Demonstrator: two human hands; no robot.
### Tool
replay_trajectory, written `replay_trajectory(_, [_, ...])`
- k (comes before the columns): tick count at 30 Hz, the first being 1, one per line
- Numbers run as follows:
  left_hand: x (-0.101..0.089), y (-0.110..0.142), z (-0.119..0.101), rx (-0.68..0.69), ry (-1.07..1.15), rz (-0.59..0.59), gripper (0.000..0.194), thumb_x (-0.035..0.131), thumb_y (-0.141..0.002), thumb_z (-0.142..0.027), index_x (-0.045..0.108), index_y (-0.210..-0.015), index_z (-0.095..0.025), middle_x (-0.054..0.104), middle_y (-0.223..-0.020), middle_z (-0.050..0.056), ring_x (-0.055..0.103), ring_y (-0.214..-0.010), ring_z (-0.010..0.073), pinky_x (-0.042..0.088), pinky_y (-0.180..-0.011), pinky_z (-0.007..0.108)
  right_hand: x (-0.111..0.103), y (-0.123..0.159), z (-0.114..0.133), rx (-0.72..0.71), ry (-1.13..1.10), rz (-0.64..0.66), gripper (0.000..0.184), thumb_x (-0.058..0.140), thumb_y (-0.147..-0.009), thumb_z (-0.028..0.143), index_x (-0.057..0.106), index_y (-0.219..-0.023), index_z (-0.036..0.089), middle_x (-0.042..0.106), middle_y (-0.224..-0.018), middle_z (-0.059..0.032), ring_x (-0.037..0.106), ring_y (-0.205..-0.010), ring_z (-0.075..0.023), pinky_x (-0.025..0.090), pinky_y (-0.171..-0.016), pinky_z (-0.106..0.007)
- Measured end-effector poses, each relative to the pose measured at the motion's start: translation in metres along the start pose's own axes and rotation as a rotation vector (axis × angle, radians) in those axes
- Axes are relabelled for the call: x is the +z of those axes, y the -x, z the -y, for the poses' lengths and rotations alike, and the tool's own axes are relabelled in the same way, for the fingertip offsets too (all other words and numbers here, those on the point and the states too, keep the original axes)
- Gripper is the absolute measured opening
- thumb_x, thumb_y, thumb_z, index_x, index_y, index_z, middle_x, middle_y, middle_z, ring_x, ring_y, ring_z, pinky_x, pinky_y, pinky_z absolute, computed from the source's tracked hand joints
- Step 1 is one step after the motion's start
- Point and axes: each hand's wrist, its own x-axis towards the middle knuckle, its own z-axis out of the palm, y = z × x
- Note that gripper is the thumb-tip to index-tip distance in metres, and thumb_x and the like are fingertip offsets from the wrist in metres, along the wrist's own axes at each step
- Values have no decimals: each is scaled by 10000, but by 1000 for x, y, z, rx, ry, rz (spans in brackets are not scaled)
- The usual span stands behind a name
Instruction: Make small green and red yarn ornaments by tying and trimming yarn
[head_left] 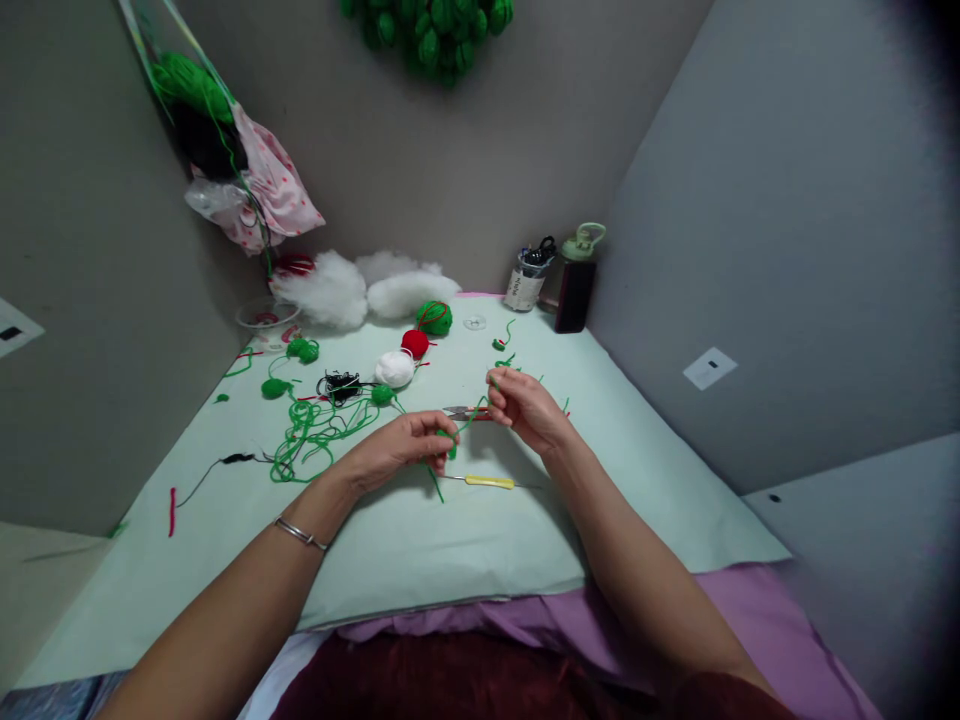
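The left hand (401,447) and the right hand (525,405) hold a length of green yarn (469,420) between them, above the pale green worktop (420,540). The fingers of both hands are closed in a pinch on the yarn, the left on its lower end and the right on its upper end, so the strand runs slanted from one hand to the other. The step in hand seems to be handling or knotting this short strand. The yellow-handled crochet hook (487,481) lies just in front of the hands, and small scissors (465,411) lie just behind the strand. To the left of the hook is a loose tangle of green yarn (315,435); further behind it sit a white ball (394,368), a red ball (415,343) and a green ball (434,317). A next move, I judge, calls for a steady pinch and a little tension in the strand.
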Motion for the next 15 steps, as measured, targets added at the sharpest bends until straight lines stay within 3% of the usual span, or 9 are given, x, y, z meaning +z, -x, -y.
replay_trajectory(4, [-9, -3, -4, 93, 137, -193, 295, 818, -758, -344, 659, -916, -153, 580, -752, -27, 535, -575, 57, 471, -581, 196, 9, 6, -4, 75, 272, 126, 336, 747, -779, 460, 569, -836, 180, 670, -667, 0, 577, -500, -94, 322, -438, -194])
replay_trajectory(9, [-11, -4, -5, 106, 183, -249, 319, 827, -749, -352, 648, -908, -141, 579, -739, -23, 553, -596, 66, 499, -602, 195, 13, 6, -16, 62, 609, 251, 233, 641, -852, 388, 655, -854, 156, 701, -771, -24, 599, -577, -103, 361, -518, -220])
replay_trajectory(12, [-9, -5, -4, 82, 121, -241, 313, 815, -762, -374, 647, -886, -141, 586, -719, -19, 574, -613, 74, 515, -635, 198, 6, 2, -22, -66, 878, 183, 248, 569, -914, 347, 727, -958, 161, 726, -860, -38, 591, -653, -116, 410, -624, -247])
replay_trajectory(15, [-8, -6, -2, 58, 75, -253, 332, 825, -747, -388, 648, -882, -143, 589, -704, -19, 579, -595, 72, 505, -614, 185, -5, -1, -24, -198, 1193, -16, 225, 539, -942, 264, 742, -1007, 193, 737, -976, -55, 617, -801, -161, 417, -736, -284])
